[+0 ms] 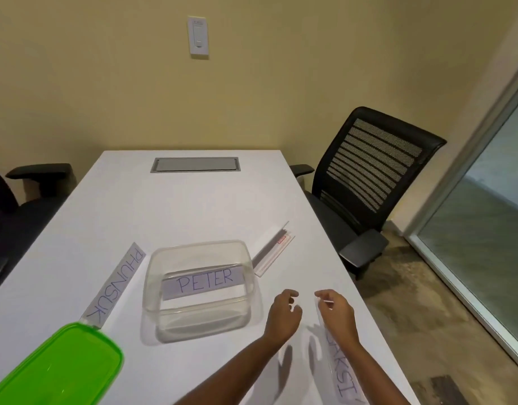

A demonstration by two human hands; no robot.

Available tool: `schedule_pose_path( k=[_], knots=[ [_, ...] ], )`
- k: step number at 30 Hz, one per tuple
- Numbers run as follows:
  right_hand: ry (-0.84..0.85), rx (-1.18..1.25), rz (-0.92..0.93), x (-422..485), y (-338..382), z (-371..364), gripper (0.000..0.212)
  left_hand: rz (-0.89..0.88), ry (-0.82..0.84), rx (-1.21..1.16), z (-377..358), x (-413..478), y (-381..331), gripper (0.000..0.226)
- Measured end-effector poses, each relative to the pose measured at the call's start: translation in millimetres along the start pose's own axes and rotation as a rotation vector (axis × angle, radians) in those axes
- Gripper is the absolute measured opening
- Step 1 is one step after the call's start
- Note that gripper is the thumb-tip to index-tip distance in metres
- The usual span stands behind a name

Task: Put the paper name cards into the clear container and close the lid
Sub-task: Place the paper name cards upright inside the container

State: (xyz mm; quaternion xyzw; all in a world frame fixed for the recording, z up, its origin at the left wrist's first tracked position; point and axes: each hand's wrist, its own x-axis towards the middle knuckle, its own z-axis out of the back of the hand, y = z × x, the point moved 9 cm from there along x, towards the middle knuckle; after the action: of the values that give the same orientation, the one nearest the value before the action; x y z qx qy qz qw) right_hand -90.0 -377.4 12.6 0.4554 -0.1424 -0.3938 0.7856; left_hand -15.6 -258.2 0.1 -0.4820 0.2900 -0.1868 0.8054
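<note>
While one card reading PETER (205, 283) already leans inside the clear tub (199, 290) at centre frame, the right hand (338, 312) pinches the top of a third card (341, 369) at lower right, likely to lift it. Beside it, the left hand (282, 312) hovers loosely curled, empty. At lower left, the green lid (56, 366) lies off, touching another card (114, 285).

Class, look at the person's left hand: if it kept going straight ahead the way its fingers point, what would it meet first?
The left hand points away and slightly right. Its line passes right of the clear container, so it would probably first meet the clear card holder lying on the table, though depth is uncertain.
</note>
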Motion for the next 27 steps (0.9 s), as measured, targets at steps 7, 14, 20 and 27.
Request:
schedule_pose_path(
  k=[7, 14, 20, 27],
  knots=[
    [0.038, -0.126, -0.165, -16, -63, 27, 0.033, 0.278, 0.264, -0.007, -73, -17, 34, 0.048],
    [0.17, -0.18, -0.275, -27, -93, 27, 0.037, 0.365, 0.3, -0.104, -109, -25, 51, 0.049],
    [0.251, -0.221, -0.299, -27, -107, 21, 0.042, 0.395, 0.285, -0.145, -118, -26, 55, 0.008],
    [0.348, -0.289, -0.236, -25, -109, 17, 0.059, 0.34, 0.192, 0.005, -104, -15, 47, 0.042]
  ],
)
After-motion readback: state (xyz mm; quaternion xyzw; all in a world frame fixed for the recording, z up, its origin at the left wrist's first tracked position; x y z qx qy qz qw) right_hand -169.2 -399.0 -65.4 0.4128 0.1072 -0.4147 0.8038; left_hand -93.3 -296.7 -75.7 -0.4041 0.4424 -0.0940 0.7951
